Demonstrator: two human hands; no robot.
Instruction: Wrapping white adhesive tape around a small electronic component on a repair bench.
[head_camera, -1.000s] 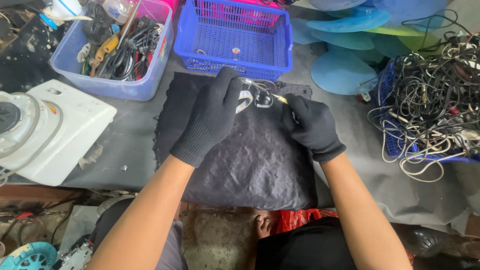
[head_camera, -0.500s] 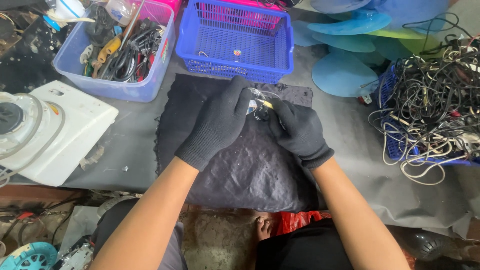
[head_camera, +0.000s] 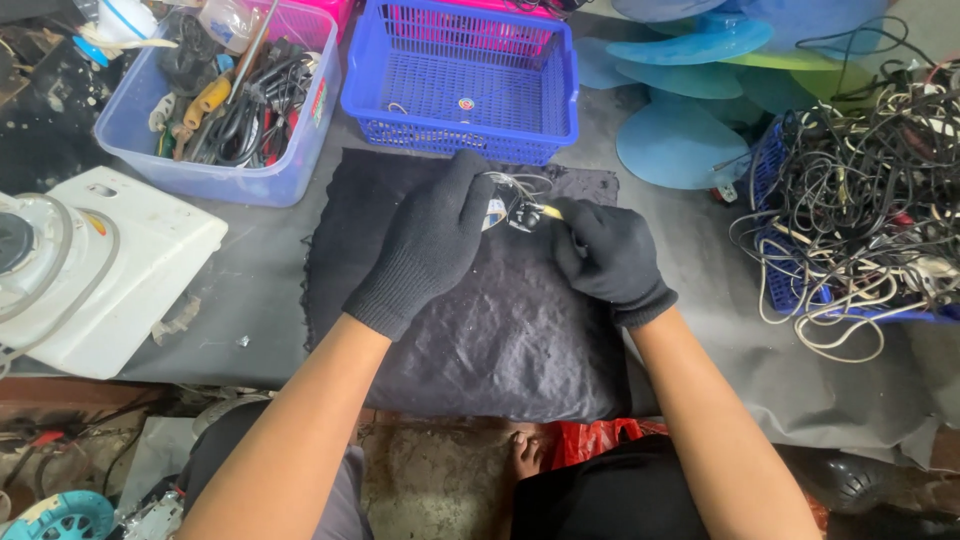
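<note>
Two black-gloved hands meet at upper centre: the left hand (head_camera: 432, 240) closes over a small metal part (head_camera: 508, 210), shiny with thin wire loops, and the right hand (head_camera: 603, 248) pinches a yellow-handled tool (head_camera: 550, 212) against it. Below lies one dark mat (head_camera: 500, 330). Above sit two bins, a blue basket (head_camera: 460, 85) and a lilac tub (head_camera: 215, 180), with one white appliance (head_camera: 90, 270) at left and one wire tangle (head_camera: 860, 170) at right.
</note>
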